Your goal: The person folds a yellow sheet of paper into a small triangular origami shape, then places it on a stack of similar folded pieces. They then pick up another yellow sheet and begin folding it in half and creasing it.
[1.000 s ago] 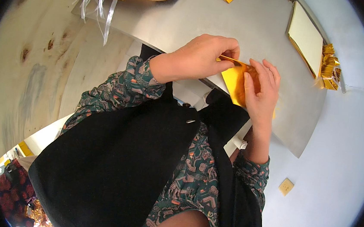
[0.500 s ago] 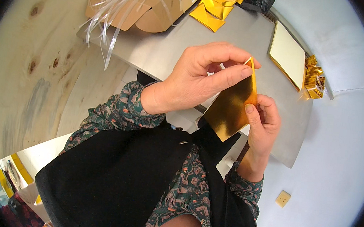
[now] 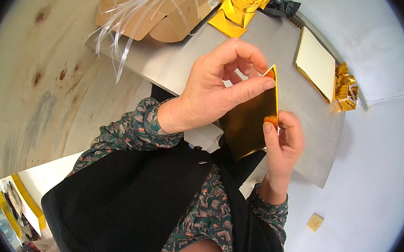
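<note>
A folded sheet of gold foil paper (image 3: 249, 125) hangs in the air in front of me, over the near edge of the metal table. My left hand (image 3: 215, 86) reaches its top corner, the thumb lying on the foil face and the index finger curled just above the pointed tip. White shows inside the fold there. Lower down, my right hand (image 3: 284, 142) pinches the right edge, thumb in front and fingers bent behind. How the sheet is folded at the back is hidden.
On the grey metal table (image 3: 312, 157) sit a brown cardboard box (image 3: 172, 25) draped with clear plastic strips (image 3: 124, 23), folded gold pieces (image 3: 235, 13), a stack of cream-backed sheets (image 3: 315, 61) and bundled gold pieces (image 3: 345, 90). A wooden board (image 3: 50, 103) stretches along the left.
My left index finger has lifted and drawn back from the top corner of the foil paper. Both hands and the paper have shifted slightly left.
</note>
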A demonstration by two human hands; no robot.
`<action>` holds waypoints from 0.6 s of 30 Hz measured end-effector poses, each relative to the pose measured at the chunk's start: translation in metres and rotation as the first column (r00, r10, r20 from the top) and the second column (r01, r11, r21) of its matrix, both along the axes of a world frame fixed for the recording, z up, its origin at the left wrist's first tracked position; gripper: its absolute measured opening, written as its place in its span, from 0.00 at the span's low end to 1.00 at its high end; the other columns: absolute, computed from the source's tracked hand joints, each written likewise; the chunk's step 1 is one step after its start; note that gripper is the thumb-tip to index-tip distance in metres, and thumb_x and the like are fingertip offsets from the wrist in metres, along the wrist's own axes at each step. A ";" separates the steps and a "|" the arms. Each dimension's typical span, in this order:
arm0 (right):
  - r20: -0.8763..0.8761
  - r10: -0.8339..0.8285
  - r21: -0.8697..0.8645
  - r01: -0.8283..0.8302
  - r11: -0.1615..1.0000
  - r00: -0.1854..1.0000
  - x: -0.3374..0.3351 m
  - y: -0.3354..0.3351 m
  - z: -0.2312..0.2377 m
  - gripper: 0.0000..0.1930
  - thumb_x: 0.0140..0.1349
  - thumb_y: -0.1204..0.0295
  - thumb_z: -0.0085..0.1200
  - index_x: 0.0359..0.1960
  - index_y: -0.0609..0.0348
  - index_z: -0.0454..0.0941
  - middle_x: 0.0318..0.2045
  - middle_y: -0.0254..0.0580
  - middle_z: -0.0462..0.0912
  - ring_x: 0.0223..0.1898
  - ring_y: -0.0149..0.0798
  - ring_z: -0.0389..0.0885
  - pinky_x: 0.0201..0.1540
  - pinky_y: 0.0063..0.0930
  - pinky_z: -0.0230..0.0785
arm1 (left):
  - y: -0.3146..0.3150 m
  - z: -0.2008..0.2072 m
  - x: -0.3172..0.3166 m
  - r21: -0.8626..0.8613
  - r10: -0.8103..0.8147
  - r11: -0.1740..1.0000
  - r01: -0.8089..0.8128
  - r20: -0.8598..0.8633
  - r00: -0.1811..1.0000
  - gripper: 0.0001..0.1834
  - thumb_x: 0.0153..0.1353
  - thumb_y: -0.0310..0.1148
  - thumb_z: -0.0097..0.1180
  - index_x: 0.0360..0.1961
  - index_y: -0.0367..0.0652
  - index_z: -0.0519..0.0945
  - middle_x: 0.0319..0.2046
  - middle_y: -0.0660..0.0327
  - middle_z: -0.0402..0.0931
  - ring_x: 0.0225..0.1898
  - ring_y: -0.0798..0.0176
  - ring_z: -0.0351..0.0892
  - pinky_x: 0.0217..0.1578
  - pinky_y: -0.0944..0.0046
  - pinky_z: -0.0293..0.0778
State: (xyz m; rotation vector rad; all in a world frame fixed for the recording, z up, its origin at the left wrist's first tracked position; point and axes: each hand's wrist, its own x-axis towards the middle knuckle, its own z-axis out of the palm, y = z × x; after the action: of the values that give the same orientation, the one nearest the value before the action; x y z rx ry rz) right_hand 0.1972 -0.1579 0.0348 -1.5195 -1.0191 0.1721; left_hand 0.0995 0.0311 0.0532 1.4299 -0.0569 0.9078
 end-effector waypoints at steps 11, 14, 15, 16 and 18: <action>0.207 -0.082 0.000 0.083 0.997 0.975 -0.001 0.005 -0.002 0.10 0.60 0.83 0.65 0.42 0.64 0.81 0.34 0.40 0.82 0.35 0.33 0.80 0.42 0.25 0.72 | 0.000 -0.007 0.006 -0.008 0.013 1.000 -0.013 0.043 0.999 0.12 0.64 0.21 0.68 0.45 0.40 0.79 0.43 0.64 0.79 0.43 0.74 0.80 0.40 0.72 0.79; 0.206 -0.096 0.012 0.095 0.995 0.974 -0.002 0.007 -0.003 0.10 0.60 0.83 0.65 0.42 0.64 0.81 0.34 0.40 0.82 0.35 0.33 0.80 0.42 0.25 0.72 | 0.001 -0.008 0.007 0.075 0.064 0.995 -0.065 0.014 0.998 0.13 0.63 0.20 0.69 0.46 0.40 0.80 0.44 0.63 0.80 0.45 0.72 0.81 0.42 0.72 0.79; 0.214 -0.101 0.015 0.100 0.995 0.972 -0.002 0.008 -0.004 0.10 0.60 0.83 0.65 0.42 0.64 0.81 0.34 0.40 0.82 0.35 0.32 0.80 0.42 0.25 0.73 | 0.002 -0.009 0.007 0.093 0.078 0.993 -0.078 0.010 0.997 0.13 0.63 0.20 0.69 0.46 0.40 0.80 0.44 0.63 0.80 0.45 0.72 0.81 0.42 0.72 0.80; 0.205 -0.101 0.021 0.099 0.995 0.974 -0.002 0.008 -0.004 0.10 0.60 0.83 0.65 0.42 0.64 0.81 0.33 0.40 0.83 0.34 0.32 0.80 0.42 0.25 0.73 | 0.002 -0.009 0.008 0.110 0.091 0.990 -0.091 0.005 0.996 0.13 0.62 0.19 0.69 0.46 0.40 0.80 0.45 0.63 0.80 0.45 0.72 0.81 0.42 0.72 0.80; 0.232 -0.123 0.013 0.123 0.992 0.965 -0.002 0.009 -0.006 0.10 0.60 0.83 0.65 0.42 0.64 0.81 0.33 0.40 0.82 0.33 0.32 0.80 0.40 0.25 0.73 | 0.002 -0.010 0.009 0.113 0.097 0.989 -0.098 0.009 0.995 0.13 0.62 0.19 0.69 0.45 0.40 0.80 0.45 0.62 0.80 0.45 0.71 0.81 0.42 0.71 0.80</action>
State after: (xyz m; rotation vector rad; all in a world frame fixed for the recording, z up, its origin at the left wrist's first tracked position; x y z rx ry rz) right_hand 0.1955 -0.1490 0.0291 -1.6260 -1.1040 -0.0953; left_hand 0.1082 0.0332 0.0431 1.5472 -0.0419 1.0006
